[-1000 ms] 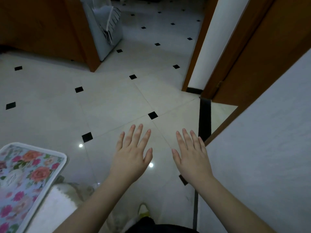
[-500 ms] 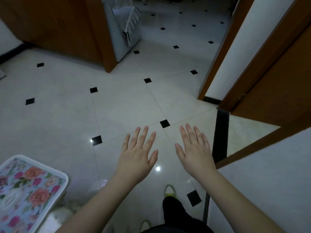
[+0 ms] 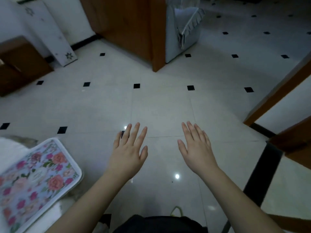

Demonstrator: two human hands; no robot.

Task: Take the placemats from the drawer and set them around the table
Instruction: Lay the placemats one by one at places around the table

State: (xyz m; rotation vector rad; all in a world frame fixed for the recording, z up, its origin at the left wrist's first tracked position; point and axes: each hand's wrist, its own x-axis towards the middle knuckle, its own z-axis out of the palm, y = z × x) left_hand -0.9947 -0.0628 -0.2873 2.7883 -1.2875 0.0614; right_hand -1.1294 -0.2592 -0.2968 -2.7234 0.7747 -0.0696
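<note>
While no writing reads, left hand (image 3: 128, 154) and right hand (image 3: 198, 153) hover.

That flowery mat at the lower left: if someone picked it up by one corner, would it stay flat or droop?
The floral mat would probably droop somewhat: it looks thin, with a stitched white border like fabric. It is likely light for its size, being so flat. Its rounded corner juts past the white surface without visibly sagging, so it may have some stiffness.
</note>
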